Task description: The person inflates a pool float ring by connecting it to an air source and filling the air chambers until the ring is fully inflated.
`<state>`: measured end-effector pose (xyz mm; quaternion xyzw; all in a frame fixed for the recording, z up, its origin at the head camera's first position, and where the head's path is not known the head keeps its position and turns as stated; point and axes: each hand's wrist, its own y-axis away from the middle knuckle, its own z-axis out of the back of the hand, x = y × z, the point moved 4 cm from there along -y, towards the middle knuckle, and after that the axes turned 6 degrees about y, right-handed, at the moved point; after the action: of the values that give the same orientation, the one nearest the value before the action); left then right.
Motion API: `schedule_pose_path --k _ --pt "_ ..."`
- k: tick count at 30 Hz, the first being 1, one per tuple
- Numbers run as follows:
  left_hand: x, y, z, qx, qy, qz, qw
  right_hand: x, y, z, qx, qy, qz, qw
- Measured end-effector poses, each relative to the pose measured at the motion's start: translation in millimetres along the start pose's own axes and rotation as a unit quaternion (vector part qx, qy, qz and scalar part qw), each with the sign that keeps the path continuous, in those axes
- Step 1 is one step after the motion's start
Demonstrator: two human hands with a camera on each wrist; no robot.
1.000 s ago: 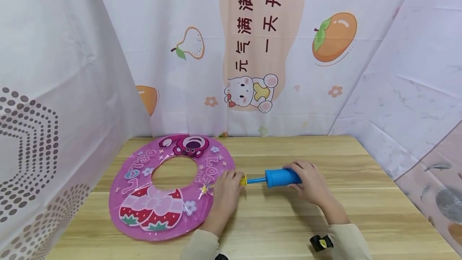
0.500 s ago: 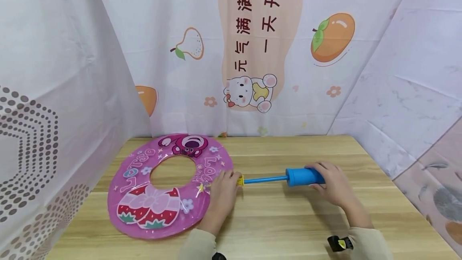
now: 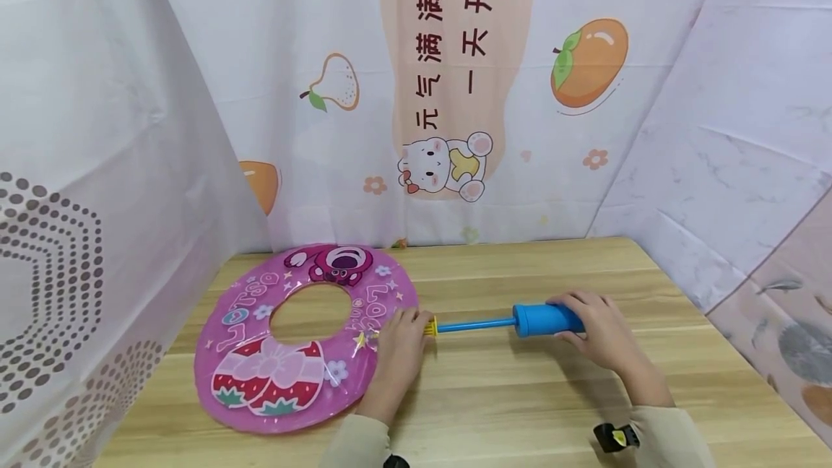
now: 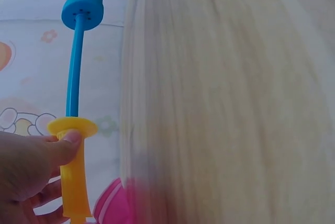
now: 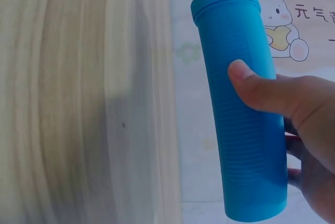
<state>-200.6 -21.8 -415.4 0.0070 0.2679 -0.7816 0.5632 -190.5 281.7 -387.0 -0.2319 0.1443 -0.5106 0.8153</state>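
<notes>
A hand pump lies stretched between the two hands at the middle of the table. Its blue ribbed barrel (image 3: 542,319) is gripped by my right hand (image 3: 596,328), the thumb lying along the side in the right wrist view. A long stretch of blue rod (image 3: 474,325) shows between the barrel and the yellow end piece (image 4: 74,179). My left hand (image 3: 401,350) holds that yellow piece, thumb just below its flange in the left wrist view. Left of this hand is a pink swim ring (image 3: 211,360) printed with a bear and strawberries; the yellow piece's tip, near the ring, is hidden by the hand.
The wooden table (image 3: 494,410) runs back to a printed white curtain (image 3: 312,150). More cloth hangs along the left and right sides. A black strap (image 3: 614,438) sits at the right sleeve.
My right hand has drawn the blue barrel rightward, baring more rod, then stayed about there over the last half second. The left hand keeps its hold beside the ring. The head view has shifted slightly.
</notes>
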Motion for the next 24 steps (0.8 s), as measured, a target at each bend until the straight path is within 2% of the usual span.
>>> schedule_pose_path --k 6,12,24 --pt "0.6 -2.5 -2.4 0.006 -0.005 0.012 0.9999 5.3 -5.1 1.3 0.015 0.015 -0.007 1.000" --pt "-0.1 -0.9 -2.9 -0.002 0.004 0.012 0.9999 16.7 -12.3 -4.1 0.039 0.016 -0.004 0.999" --pt "-2.2 -0.7 -3.1 -0.010 -0.001 0.013 0.9999 68.5 -40.7 -26.6 0.063 0.021 0.019 0.998"
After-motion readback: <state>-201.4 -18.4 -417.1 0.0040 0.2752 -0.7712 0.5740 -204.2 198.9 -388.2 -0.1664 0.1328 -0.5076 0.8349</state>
